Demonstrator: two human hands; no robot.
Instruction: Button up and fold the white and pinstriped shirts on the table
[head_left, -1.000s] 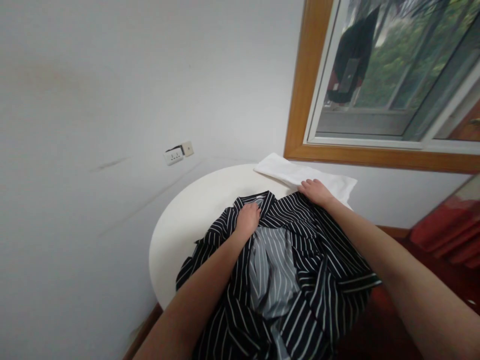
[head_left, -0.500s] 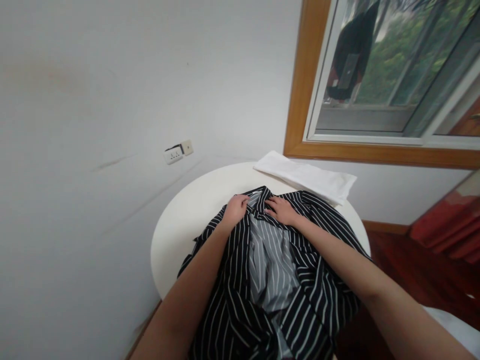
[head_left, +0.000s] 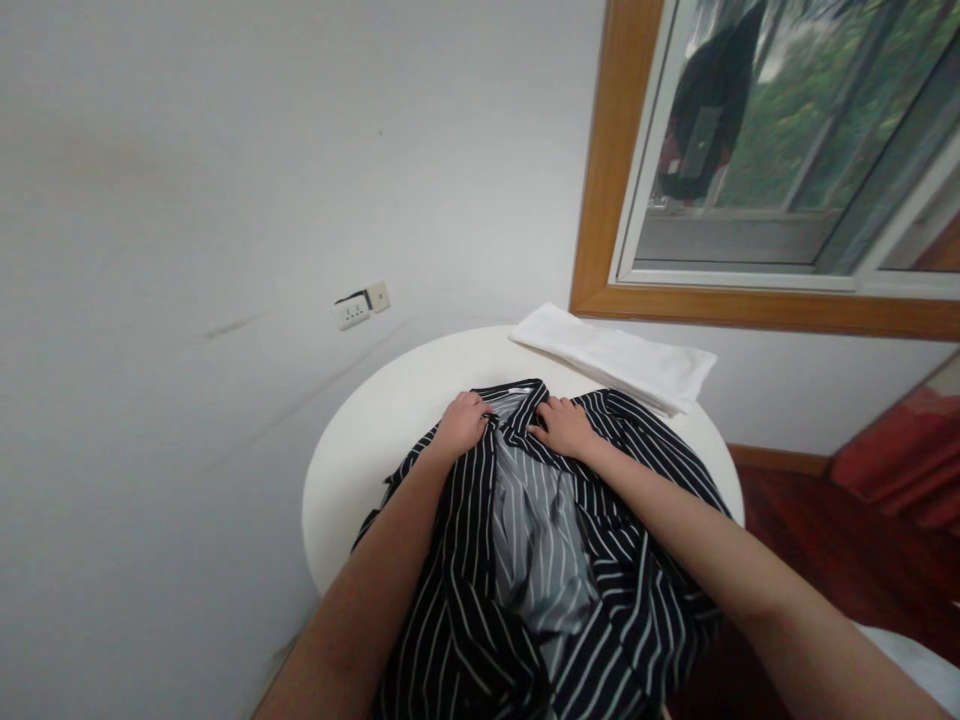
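Observation:
A black shirt with white stripes [head_left: 472, 520] lies spread on a round white table [head_left: 352, 460], its collar toward the wall and its front open. The greyish inner side of the cloth shows down the middle, and the lower part reaches toward me past the near edge. My left hand [head_left: 460, 424] is closed on the shirt just left of the collar, with curled fingers. On the collar's right side my right hand [head_left: 567, 428] grips the fabric between bent fingers and thumb. Folds hide part of both hands' fingertips.
A folded white cloth [head_left: 615, 352] lies at the table's back right. Behind the table are a wall with a socket [head_left: 351, 312] and a wood-framed window [head_left: 750, 303]. A red curtain [head_left: 900, 455] hangs at the right above dark wooden floor.
The collar has been opened out and stands rounder at the back. My left hand has shifted slightly left; my right hand's fingers have curled in at the collar's right side.

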